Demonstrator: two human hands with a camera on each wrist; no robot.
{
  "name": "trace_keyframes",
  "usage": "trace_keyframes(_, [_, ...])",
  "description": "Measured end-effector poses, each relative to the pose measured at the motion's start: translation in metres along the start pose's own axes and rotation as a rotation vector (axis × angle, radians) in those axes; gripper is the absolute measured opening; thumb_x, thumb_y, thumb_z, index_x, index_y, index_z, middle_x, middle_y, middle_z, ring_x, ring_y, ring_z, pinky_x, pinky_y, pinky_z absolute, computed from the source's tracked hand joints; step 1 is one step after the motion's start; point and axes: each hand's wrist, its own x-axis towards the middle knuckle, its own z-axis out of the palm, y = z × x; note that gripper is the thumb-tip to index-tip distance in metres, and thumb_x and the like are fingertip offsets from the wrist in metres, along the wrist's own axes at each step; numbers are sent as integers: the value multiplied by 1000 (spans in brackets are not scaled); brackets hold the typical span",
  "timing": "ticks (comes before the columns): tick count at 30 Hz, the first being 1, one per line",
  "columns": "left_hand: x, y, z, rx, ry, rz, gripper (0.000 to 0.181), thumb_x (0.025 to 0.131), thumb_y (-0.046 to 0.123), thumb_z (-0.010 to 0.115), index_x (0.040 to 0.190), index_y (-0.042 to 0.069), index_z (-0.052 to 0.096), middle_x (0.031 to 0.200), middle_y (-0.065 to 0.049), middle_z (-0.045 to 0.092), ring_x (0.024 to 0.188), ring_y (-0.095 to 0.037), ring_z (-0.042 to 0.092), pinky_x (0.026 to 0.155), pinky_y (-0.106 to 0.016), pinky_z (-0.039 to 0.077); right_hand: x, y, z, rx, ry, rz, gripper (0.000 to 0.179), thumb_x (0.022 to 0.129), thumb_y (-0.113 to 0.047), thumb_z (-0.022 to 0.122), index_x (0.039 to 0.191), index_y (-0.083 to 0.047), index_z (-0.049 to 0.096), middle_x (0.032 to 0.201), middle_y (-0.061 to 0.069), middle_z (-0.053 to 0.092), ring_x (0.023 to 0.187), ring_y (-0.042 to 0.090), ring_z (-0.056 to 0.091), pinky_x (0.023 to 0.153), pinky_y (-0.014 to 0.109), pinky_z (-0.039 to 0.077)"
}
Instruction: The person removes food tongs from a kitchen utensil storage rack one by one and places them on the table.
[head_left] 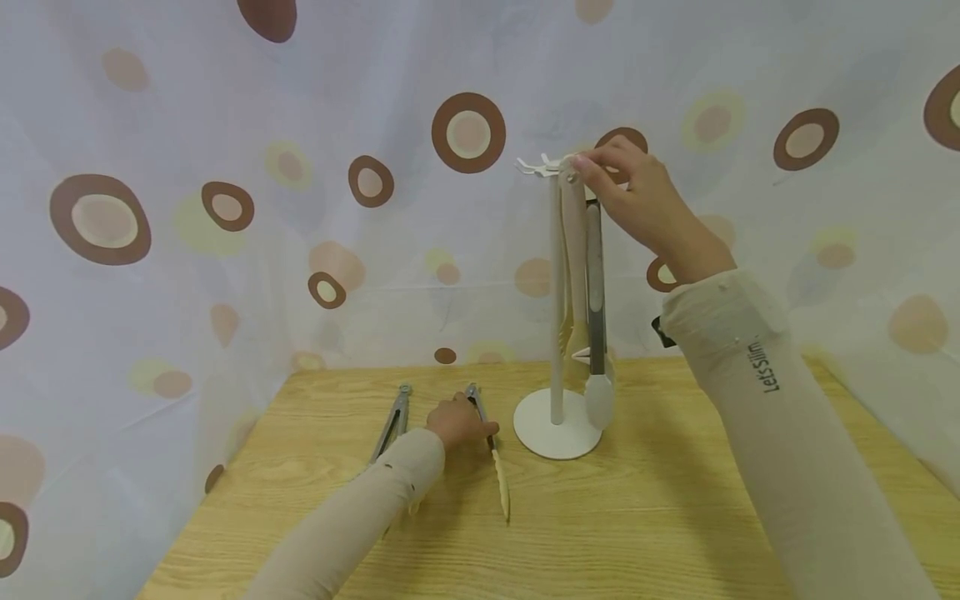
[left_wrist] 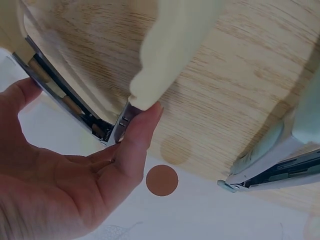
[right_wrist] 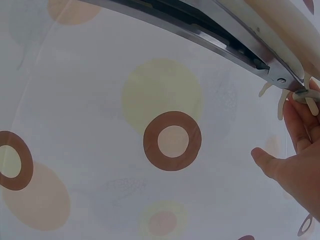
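The left grip (head_left: 456, 421) grasps a pair of tongs (head_left: 500, 483) near the hinged end, fingertips on either side; the left wrist view shows the two metal arms spread apart inside it. The cream tips of these tongs reach from the left grip toward the near side, low over the table (head_left: 637, 517); whether they touch the wood I cannot tell. Just left of the left grip, a second pair, the grey tongs (head_left: 401, 408), lies on the table, partly covered by the left sleeve (head_left: 352, 517).

To the right of the left grip stands a white stand (head_left: 557, 333) on a round base. The right grip (head_left: 645, 192) pinches its top beside the hooks (head_left: 536, 169). Directly below the right grip hang a light-handled utensil (head_left: 575, 233) and the hanging tongs (head_left: 596, 267), white-tipped. A dotted curtain (head_left: 420, 67) spans the space behind both grips.
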Motion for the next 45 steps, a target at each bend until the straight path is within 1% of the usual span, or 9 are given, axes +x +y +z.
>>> trace_keyframes(10, [1,1,1,10,-10,-17,89,87,51,62,143,-11,30,118,-30,59,100,-39,61,78,-46,52,0,0,0,-12,2,1,42,101,-38,47,126,-8,62,108,1,52,121,32,49,99,48,39])
trace_keyframes(17, [1,1,2,14,-3,-17,87,88,51,61,142,-10,33,115,-29,60,96,-38,62,76,-45,52,1,1,1,-2,15,-12,42,100,-36,48,124,-6,63,107,1,52,120,28,49,101,47,38])
trace_keyframes(22, [-1,3,2,13,1,-21,84,88,50,62,140,-10,36,112,-29,60,91,-36,63,73,-44,53,1,1,1,-2,15,-15,42,101,-36,47,125,-6,62,107,1,52,120,28,48,101,46,38])
trace_keyframes(29, [-4,4,1,30,11,-11,78,88,48,62,134,-12,43,114,-28,59,93,-35,62,74,-44,53,1,2,2,-7,20,-12,42,101,-37,47,125,-7,62,106,0,52,120,30,49,100,47,38])
trace_keyframes(34, [-6,4,0,35,23,1,71,88,47,63,129,-10,50,100,-23,64,77,-27,62,64,-40,52,1,2,5,-9,42,-12,41,100,-38,47,124,-9,63,101,-4,51,118,31,53,93,41,40])
trace_keyframes(38, [-3,2,2,37,30,3,65,88,47,64,121,-8,56,84,-15,63,67,-22,57,56,-35,47,0,2,7,-2,47,-15,42,101,-38,46,125,-8,62,102,-2,50,117,30,52,91,43,38])
trace_keyframes(40, [-2,1,3,34,30,8,65,87,47,64,120,-9,56,90,-17,63,74,-25,58,61,-37,49,-1,1,7,0,42,-9,43,101,-39,45,126,-8,61,106,-1,50,118,29,50,94,46,37])
trace_keyframes(42, [-1,0,4,30,25,14,66,88,47,64,121,-10,56,99,-21,61,87,-31,59,70,-40,51,-3,1,7,0,37,0,44,101,-40,44,128,-8,60,110,2,50,118,28,49,95,47,36])
trace_keyframes(45, [1,-1,5,23,12,28,73,89,47,62,128,-13,49,120,-31,51,109,-41,52,87,-50,47,-4,1,8,0,44,-2,45,101,-40,43,129,-8,60,115,4,50,118,27,47,96,47,36])
